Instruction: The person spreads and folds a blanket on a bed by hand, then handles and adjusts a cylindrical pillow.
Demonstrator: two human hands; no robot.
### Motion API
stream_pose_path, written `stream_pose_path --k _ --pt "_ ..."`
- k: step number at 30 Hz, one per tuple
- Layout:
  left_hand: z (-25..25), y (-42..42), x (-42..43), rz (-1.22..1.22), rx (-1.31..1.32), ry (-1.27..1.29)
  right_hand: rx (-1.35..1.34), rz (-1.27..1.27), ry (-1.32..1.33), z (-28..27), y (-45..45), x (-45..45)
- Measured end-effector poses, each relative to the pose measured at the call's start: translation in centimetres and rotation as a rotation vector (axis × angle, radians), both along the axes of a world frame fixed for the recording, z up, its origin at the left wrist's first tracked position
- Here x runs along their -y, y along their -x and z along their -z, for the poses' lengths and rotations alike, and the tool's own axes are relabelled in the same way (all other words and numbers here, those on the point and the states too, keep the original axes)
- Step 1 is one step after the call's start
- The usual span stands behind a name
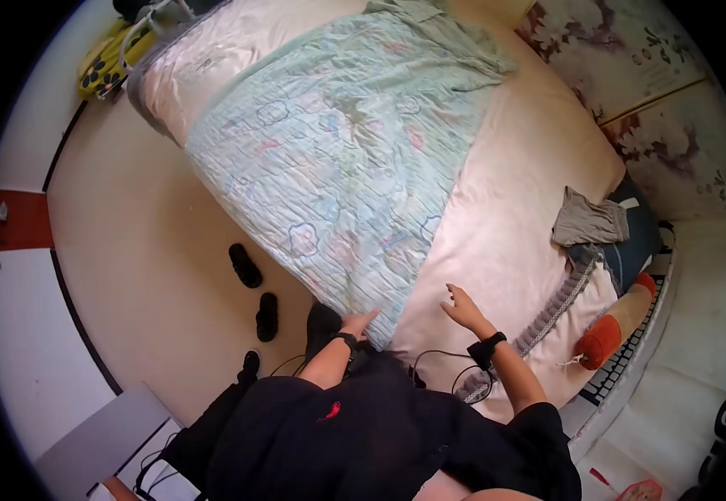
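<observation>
A pale green-blue patterned quilt [329, 167] lies spread at an angle across the bed, its near corner close to me. My left hand [360, 321] is at that corner, fingers stretched out over the quilt's edge; whether it presses on the fabric I cannot tell. To the right, my right hand [465, 309] is above the pink bed sheet [496, 225], its thumb and fingers apart and nothing in it. Black bands circle both wrists.
A grey garment [588, 219] lies on a dark pillow [637, 242] at the right, near an orange-and-tan bolster [617, 321]. A grey ruffled strip [559, 305] crosses the sheet. Black cables [438, 352] run close to my hands. Black slippers [246, 265] sit on the floor.
</observation>
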State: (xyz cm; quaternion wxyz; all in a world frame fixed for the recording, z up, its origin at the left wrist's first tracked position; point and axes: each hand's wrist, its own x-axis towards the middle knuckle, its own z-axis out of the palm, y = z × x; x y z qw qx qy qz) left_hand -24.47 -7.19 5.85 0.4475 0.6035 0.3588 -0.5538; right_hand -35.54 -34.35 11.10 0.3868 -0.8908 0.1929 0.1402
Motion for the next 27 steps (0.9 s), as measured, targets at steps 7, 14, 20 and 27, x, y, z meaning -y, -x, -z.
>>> stream_pose_path --k 7,14,20,27 --pt "1.3 -0.1 -3.1 -0.138 0.221 0.285 -0.033 1.113 -0.448 10.8 -8.8 -6.6" --pt "-7.9 -4.9 -4.3 -0.264 0.429 0.418 0.277 0.499 -0.124 5.3 -8.3 -7.6" --pt "-16.6 -7.3 -4.8 -0.130 0.656 0.492 0.287 0.192 0.211 -9.6 -6.9 -8.5" --pt "-19.8 -6.0 -3.2 0.321 0.568 0.482 0.423 -0.467 -0.004 -17.8 -5.7 -19.4"
